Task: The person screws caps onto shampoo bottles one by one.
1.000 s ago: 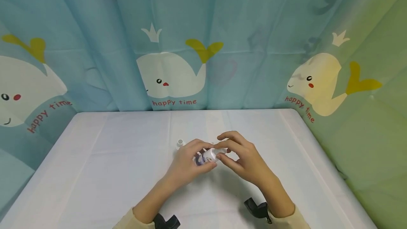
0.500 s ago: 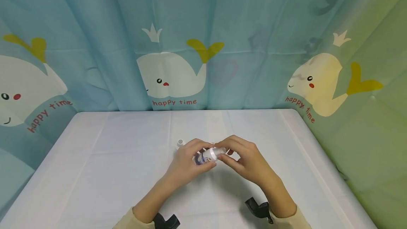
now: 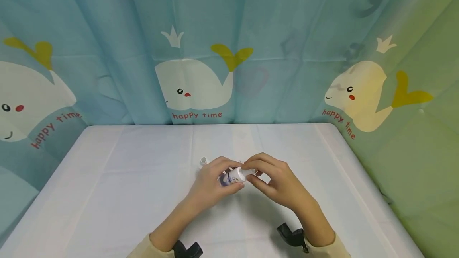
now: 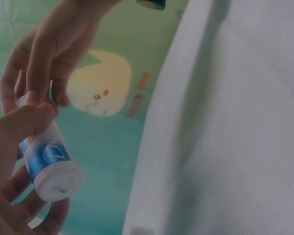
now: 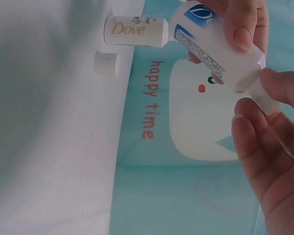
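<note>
My left hand (image 3: pixel 209 182) grips a small white bottle (image 3: pixel 236 175) with a blue label, tilted above the table. In the left wrist view the bottle's round base (image 4: pixel 59 182) faces the camera and the thumb lies along its side. With thumb and fingertips, my right hand (image 3: pixel 277 178) pinches the narrow whitish nozzle piece (image 5: pixel 262 98) at the bottle's top end. Part of that piece is hidden by the fingers.
A second white bottle (image 5: pixel 137 32), lettered Dove, stands on the white-covered table (image 3: pixel 143 158) beyond the hands. Beside it is a small white cap (image 5: pixel 107 63). A whale-printed curtain (image 3: pixel 279 90) hangs behind the table.
My right hand's raised fingers have come down towards the nozzle piece, and its grip there shifts slightly. The left hand and bottle stay almost in place.
</note>
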`<action>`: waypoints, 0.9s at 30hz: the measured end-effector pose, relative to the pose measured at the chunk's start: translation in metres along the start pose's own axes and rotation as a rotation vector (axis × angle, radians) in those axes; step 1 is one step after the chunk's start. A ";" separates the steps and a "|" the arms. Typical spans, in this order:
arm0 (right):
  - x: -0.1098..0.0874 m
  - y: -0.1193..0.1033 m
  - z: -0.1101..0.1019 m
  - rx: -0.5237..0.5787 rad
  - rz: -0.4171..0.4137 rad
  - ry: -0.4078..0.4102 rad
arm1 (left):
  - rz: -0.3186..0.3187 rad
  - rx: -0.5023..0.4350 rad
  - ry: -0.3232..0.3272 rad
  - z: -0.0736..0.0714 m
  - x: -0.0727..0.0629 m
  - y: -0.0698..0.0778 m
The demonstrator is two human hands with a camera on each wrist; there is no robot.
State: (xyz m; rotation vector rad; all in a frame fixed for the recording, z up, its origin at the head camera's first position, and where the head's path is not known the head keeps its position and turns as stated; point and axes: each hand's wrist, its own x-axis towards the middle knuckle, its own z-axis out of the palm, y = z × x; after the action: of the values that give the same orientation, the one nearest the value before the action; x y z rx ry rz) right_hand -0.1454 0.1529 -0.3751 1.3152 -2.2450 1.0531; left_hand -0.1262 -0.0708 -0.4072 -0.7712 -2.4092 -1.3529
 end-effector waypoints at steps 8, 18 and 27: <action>-0.003 0.001 0.001 -0.058 0.072 -0.006 | -0.005 0.010 -0.004 0.002 -0.001 0.000; -0.002 0.002 0.002 -0.020 0.007 -0.010 | 0.007 0.024 0.018 0.003 -0.002 0.000; -0.003 0.003 0.000 -0.046 0.093 -0.011 | -0.002 0.025 0.019 0.006 -0.002 0.000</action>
State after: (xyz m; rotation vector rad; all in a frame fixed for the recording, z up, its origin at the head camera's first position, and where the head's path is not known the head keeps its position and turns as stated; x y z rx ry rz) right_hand -0.1461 0.1551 -0.3782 1.2118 -2.3444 1.0214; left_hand -0.1250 -0.0662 -0.4114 -0.7464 -2.4076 -1.3224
